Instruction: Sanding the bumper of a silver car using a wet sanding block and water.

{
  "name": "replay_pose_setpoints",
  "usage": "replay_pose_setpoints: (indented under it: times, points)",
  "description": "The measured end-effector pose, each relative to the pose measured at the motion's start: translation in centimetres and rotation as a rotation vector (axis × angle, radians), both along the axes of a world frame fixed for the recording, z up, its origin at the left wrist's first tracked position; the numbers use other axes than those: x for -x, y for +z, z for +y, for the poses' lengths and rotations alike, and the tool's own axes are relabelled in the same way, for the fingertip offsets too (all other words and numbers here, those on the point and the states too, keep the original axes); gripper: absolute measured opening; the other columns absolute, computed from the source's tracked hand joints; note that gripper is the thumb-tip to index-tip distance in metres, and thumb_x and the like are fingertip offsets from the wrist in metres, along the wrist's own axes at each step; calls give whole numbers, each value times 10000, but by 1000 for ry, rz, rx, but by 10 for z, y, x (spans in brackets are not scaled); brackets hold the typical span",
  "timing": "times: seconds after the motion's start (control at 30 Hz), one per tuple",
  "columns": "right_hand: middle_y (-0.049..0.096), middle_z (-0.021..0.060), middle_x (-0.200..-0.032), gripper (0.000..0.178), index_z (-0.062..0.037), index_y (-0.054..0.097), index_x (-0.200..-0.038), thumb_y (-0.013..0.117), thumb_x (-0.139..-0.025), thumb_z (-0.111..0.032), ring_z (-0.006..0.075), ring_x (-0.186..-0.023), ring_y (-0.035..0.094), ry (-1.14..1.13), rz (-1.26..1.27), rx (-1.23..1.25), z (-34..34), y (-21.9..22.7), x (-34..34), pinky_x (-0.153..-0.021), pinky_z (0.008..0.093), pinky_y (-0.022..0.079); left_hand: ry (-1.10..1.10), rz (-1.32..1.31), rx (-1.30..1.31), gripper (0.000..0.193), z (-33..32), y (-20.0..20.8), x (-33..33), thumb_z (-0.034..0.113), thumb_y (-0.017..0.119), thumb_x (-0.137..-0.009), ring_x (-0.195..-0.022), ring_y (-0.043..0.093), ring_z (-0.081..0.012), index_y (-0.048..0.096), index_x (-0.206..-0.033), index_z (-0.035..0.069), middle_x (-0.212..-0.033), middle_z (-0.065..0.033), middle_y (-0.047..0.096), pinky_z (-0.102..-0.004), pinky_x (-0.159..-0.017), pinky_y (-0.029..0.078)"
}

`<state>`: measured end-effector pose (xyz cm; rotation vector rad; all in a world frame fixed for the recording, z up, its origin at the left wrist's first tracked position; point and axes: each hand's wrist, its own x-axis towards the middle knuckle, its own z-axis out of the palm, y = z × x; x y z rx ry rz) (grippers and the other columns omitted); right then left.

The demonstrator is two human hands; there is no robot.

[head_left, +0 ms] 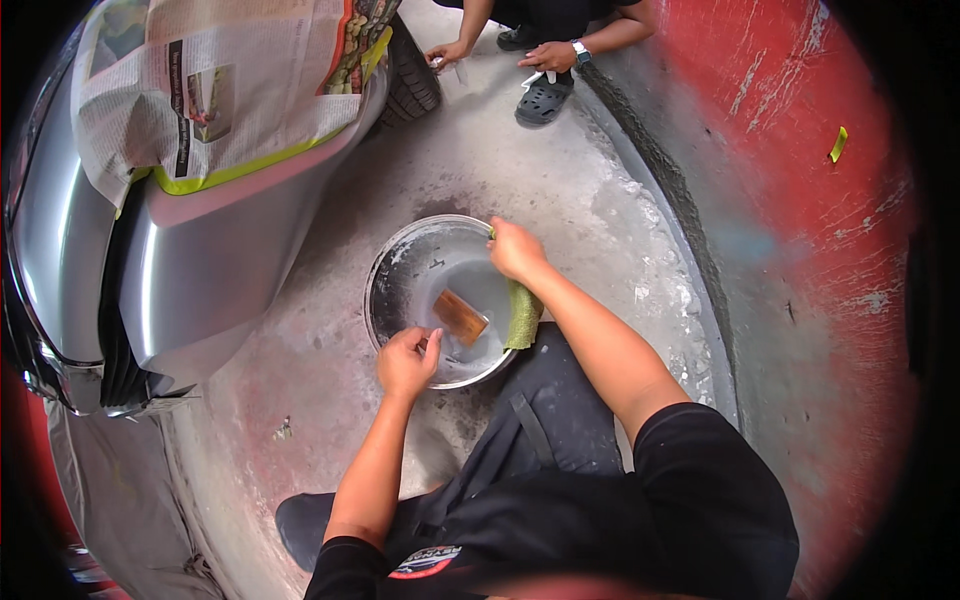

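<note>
A round bucket [376,262] stands on the floor in front of me, with cloudy water inside. In it lies a brown rectangular block [460,317]. My right hand [516,250] is closed at the bucket's far right rim, on the upper end of a green cloth [523,316]. The cloth hangs along the right side of the rim, beside my knee. Over the near left rim is my left hand [406,362], its fingers curled in and the thumb up against them, close to the block. Whatever it may hold is hidden.
At left is a silver car body [215,250], partly covered with newspaper [240,95] and yellow-green tape. Behind it shows a tyre [408,80]. Another person's hands [550,57] and dark clog [545,100] are at the top. A red and grey wall [790,200] curves along the right.
</note>
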<state>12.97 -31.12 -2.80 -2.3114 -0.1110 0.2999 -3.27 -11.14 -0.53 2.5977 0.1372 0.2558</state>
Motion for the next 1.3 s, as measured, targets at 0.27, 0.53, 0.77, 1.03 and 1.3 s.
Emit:
replay_pose_setpoints:
  times: [0.27,0.53,0.77,1.03,1.3]
  points:
    - [660,199,-992,207,-59,567,-1036,601,-861,-166,395,-979,621,-38,-22,27,-1,-3,1,-815,491,489,-30,-10,-34,279,1,1,1,296,692,-815,-586,590,-279,615,-671,69,-634,-73,593,-393,-529,442]
    - [662,200,-985,237,-62,576,-1055,623,-850,-171,389,-985,618,-47,-24,48,0,0,1,-831,465,480,-19,-23,66,239,6,6,-2,287,673,-826,-638,609,-285,635,-701,87,-656,-59,606,-407,-570,457]
    - [666,199,-987,280,-52,605,-1088,645,-841,-177,367,-966,628,-64,-50,73,3,10,2,-833,433,478,-43,-127,148,173,10,2,-4,260,692,-811,-667,626,-267,663,-751,100,-668,-52,631,-391,-603,474]
    - [662,205,-977,278,-51,604,-1088,650,-849,-184,366,-969,625,-39,-44,173,5,15,3,-831,420,478,-90,-103,178,156,17,-1,-2,259,674,-804,-696,616,-261,659,-745,116,-703,-36,628,-395,-619,486]
    - [658,219,-984,286,-44,594,-1083,649,-852,-203,389,-972,617,-48,-28,231,1,14,-1,-827,442,478,-133,-87,137,133,15,0,-2,235,683,-790,-755,611,-259,649,-834,114,-821,-36,619,-394,-644,493]
